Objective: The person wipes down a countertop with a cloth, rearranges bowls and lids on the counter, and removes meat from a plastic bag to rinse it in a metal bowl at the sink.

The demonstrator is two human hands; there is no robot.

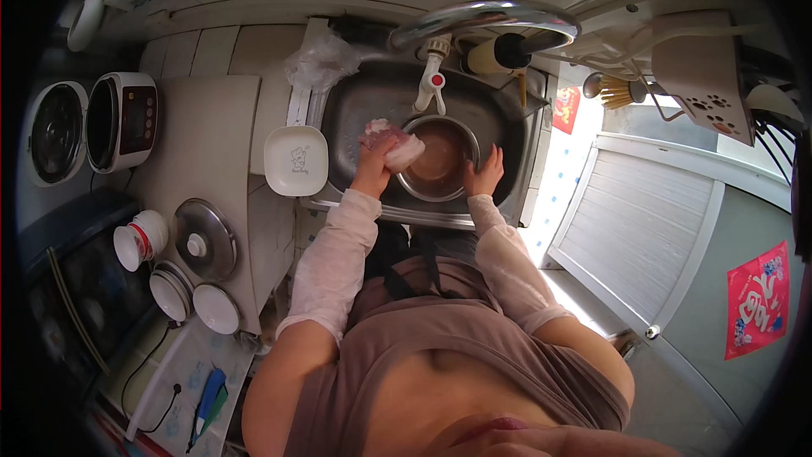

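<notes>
My left hand grips a piece of raw, fatty meat at the left rim of a round metal bowl. Reddish, cloudy water fills part of this bowl, which sits in the stainless steel sink. At the bowl's right rim is my right hand, its fingers apart; it seems to touch the rim. Above the bowl is a white tap with a red-dotted handle. Both my forearms are covered by thin, pale sleeves.
A square white dish stands left of the sink, below a crumpled clear plastic bag. Over the sink's back arches a chrome pipe. Farther left are a metal pot lid, stacked bowls and a rice cooker with its lid up.
</notes>
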